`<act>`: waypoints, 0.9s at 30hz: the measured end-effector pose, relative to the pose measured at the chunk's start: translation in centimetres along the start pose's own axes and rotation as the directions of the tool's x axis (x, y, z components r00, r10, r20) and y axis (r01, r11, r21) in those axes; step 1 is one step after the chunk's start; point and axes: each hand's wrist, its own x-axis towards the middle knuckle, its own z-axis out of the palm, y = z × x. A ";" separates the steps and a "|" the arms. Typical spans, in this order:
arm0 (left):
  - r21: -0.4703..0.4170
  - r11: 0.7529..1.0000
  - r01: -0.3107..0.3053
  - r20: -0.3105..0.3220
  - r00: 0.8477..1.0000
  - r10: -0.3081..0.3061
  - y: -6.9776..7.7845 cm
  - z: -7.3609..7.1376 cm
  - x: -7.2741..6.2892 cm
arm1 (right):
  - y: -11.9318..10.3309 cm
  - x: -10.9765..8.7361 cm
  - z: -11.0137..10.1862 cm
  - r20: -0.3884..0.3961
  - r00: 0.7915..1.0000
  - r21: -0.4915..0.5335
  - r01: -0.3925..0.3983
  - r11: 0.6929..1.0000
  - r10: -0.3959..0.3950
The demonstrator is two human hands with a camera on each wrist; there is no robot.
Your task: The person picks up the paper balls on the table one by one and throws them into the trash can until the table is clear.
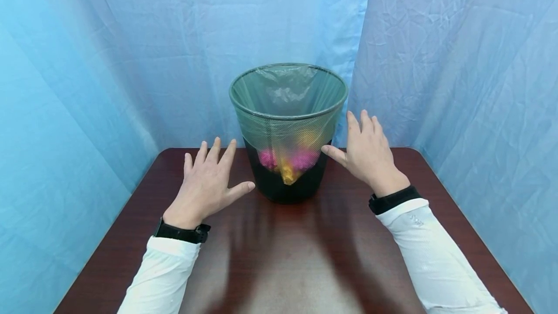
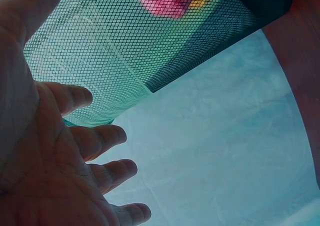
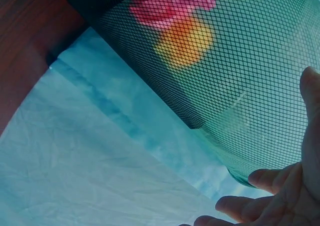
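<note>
A black mesh wastebasket (image 1: 285, 193) stands upright on the table. A thin green plastic bag (image 1: 287, 93) lines it and is folded over the rim. Through the mesh show crumpled pink and yellow pieces, the pink one (image 2: 165, 0) and the yellow one (image 3: 184, 42) low inside. My left hand (image 1: 207, 183) is held in the air at the basket's left, fingers spread and straight, holding nothing. On the other side my right hand (image 1: 368, 151) hovers with its fingers straight, its thumb overlapping the basket's edge in the head view.
The dark red-brown wooden table (image 1: 287, 265) lies under both arms and carries their shadows. Light blue cloth curtains (image 1: 174, 52) hang behind it and along both sides. Each wrist wears a black band (image 1: 180, 231) over a white sleeve.
</note>
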 end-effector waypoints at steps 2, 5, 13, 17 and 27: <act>0.002 1.000 0.000 -0.003 1.000 0.000 -0.1 0.2 0.0 | 0.1 -0.1 0.3 0.009 1.000 -0.007 -0.001 1.000 0.001; 0.002 1.000 -0.001 -0.009 1.000 0.001 -0.1 0.4 0.0 | 0.2 -0.4 0.7 0.013 1.000 -0.015 -0.003 1.000 0.003; 0.000 1.000 0.005 -0.003 1.000 -0.005 -0.2 0.9 -0.2 | 0.6 -1.1 1.8 0.018 1.000 -0.030 0.004 1.000 -0.004; 0.006 1.000 0.007 -0.003 1.000 -0.007 -0.2 1.2 -0.3 | 0.7 -1.5 2.3 0.023 1.000 -0.028 0.006 1.000 -0.006; 0.001 1.000 0.010 -0.004 1.000 -0.010 -0.3 2.0 -0.5 | 1.1 -2.5 3.9 0.021 1.000 -0.042 0.024 0.999 -0.023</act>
